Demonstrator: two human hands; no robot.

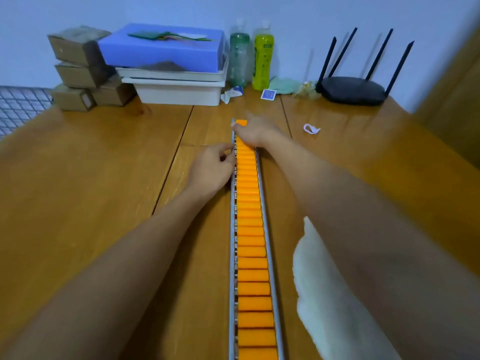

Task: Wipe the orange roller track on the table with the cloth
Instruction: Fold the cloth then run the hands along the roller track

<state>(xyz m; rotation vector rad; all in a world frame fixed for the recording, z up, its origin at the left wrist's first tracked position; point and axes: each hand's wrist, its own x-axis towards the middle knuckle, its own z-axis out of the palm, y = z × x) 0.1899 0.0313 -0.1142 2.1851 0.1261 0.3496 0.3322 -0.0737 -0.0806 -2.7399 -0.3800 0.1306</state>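
At far end of track, upper centre: right hand (255, 132) lies over the last rollers, fingers draped on the track top; whether they clamp the rail or just rest, cannot tell.
Left hand (211, 168): centre frame, against the left rail, thumb and fingers (228, 152) pinched together at the rail edge; what they pinch, if anything, is too small to make out.
Orange roller track (250, 229): runs from bottom centre up to centre frame on the bench (91, 165), orange rollers between two thin metal rails.
Handling, track: looks long, stiff, light-ish. Rollers likely spin under a wipe, so steady it by the rails, not the rollers. Rail edges look thin, may be sharp.
Cloth (319, 294): white, lower right, on the bench beside the track, partly under the right forearm. Neither hand holds it. Soft, limp; bunch it into a pad before wiping.
Containers, upper left: two stacked white trays (179, 92), blue box (163, 48) on top; tray contents hidden.
Bottles: clear green one (239, 58), level unreadable; yellow-green one (262, 57), looks full.
Cardboard boxes (78, 68): closed, far left.
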